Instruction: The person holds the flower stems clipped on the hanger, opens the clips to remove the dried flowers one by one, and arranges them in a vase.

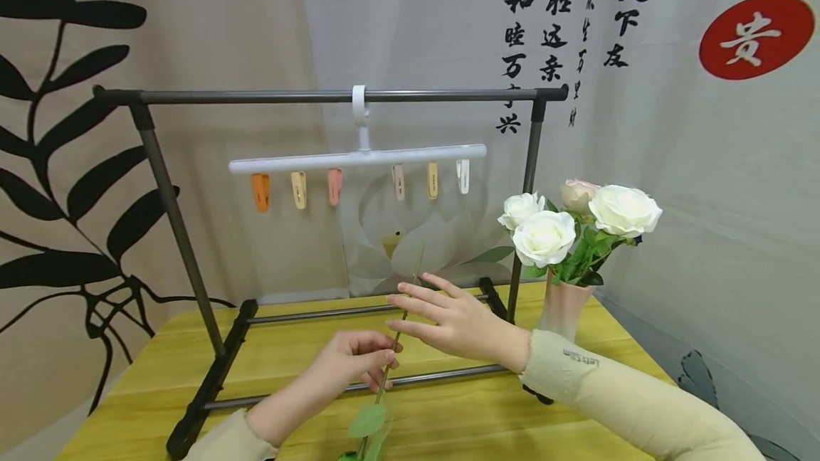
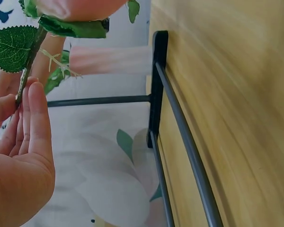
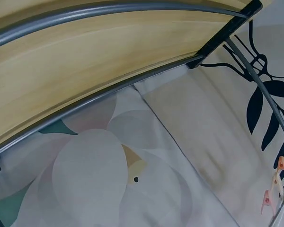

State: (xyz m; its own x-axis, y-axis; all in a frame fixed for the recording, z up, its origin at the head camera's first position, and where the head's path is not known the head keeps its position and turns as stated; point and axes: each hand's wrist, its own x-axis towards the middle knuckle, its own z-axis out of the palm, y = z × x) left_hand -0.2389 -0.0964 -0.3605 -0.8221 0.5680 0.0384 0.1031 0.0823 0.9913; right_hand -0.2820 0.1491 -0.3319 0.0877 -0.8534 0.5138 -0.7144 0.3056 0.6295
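Note:
My left hand (image 1: 339, 368) pinches the thin stem of a rose (image 2: 80, 8) between thumb and fingers. In the left wrist view the bloom is pink, partly cut off by the top edge, with a serrated leaf (image 2: 13, 47) below it. The stem (image 1: 386, 374) slants upward in the head view, its bare end pointing away and its leaves toward the bottom edge. My right hand (image 1: 448, 315) is held beside the upper stem with straight, slightly spread fingers; whether its fingertips touch the stem I cannot tell. The right wrist view shows hardly any of that hand.
A dark metal rack (image 1: 224, 97) stands on the yellow wooden table (image 1: 147, 390). From its top bar hangs a white hanger (image 1: 410, 156) with several coloured clips (image 1: 334, 187). At the right, a pink-white vase (image 1: 564, 308) holds several roses (image 1: 544, 238). A printed curtain (image 1: 410, 27) hangs behind.

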